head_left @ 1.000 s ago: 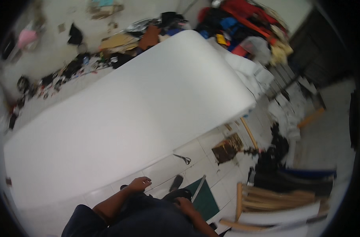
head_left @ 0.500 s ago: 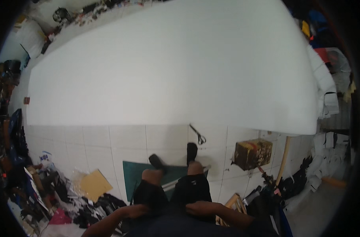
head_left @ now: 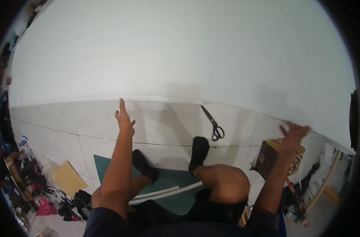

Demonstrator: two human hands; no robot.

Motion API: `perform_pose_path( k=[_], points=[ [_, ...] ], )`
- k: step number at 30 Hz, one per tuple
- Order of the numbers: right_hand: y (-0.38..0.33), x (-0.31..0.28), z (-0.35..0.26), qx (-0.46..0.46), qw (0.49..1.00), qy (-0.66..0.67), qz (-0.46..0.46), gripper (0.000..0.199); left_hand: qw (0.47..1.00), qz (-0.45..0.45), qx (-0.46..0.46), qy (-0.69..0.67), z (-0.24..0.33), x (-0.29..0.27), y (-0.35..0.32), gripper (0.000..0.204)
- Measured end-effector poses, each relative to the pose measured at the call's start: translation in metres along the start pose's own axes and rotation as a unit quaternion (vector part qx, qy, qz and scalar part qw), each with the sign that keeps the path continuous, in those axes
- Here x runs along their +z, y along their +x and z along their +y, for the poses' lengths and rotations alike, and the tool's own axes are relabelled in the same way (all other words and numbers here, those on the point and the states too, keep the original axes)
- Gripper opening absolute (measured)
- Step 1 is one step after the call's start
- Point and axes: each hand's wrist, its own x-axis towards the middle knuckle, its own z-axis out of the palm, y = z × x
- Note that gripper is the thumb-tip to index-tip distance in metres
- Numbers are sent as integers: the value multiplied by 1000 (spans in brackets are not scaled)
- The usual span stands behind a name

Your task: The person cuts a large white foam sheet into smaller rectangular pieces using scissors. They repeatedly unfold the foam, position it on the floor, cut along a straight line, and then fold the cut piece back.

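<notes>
A broad white sheet (head_left: pixel 180 51) lies spread across the tiled floor, its near edge running from left to right in front of me. At that edge my left hand (head_left: pixel 125 119) reaches forward, index finger stretched out and the others apart, holding nothing. Its fingertip overlaps the edge; whether it touches I cannot tell. My right hand (head_left: pixel 293 136) is out to the right by the same edge, open with fingers spread and nothing visible in them. Between the hands, black-handled scissors (head_left: pixel 215 129) rest shut on the tiles, their tip close to the sheet.
A green mat (head_left: pixel 168 177) lies under my feet, with pale strips (head_left: pixel 160 193) on it. A worn brown box (head_left: pixel 263 158) stands below my right hand. Dark scraps (head_left: pixel 75 205) and a yellow board (head_left: pixel 70 178) are at the left, a wooden pole (head_left: pixel 326 181) at the right.
I have bent lower and closer to the sheet. Both hands have moved from my lap forward to the sheet's near edge, spreading apart. The scissors remain on the floor.
</notes>
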Motion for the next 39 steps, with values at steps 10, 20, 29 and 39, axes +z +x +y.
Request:
perform_pose_path(
  k=[10, 20, 29, 39],
  points=[
    [81, 45, 125, -264, 953, -121, 85, 59, 991, 10, 10, -137, -17, 46, 113, 138],
    [154, 55, 324, 32, 924, -363, -115, 68, 990, 36, -24, -134, -36, 40, 145, 126],
    [155, 53, 278, 169, 920, 344, -87, 54, 992, -22, -16, -120, -28, 48, 133, 110],
    [-9, 156, 267, 153, 942, -41, -298, 50, 982, -89, 58, -157, -9, 45, 102, 66]
  ],
)
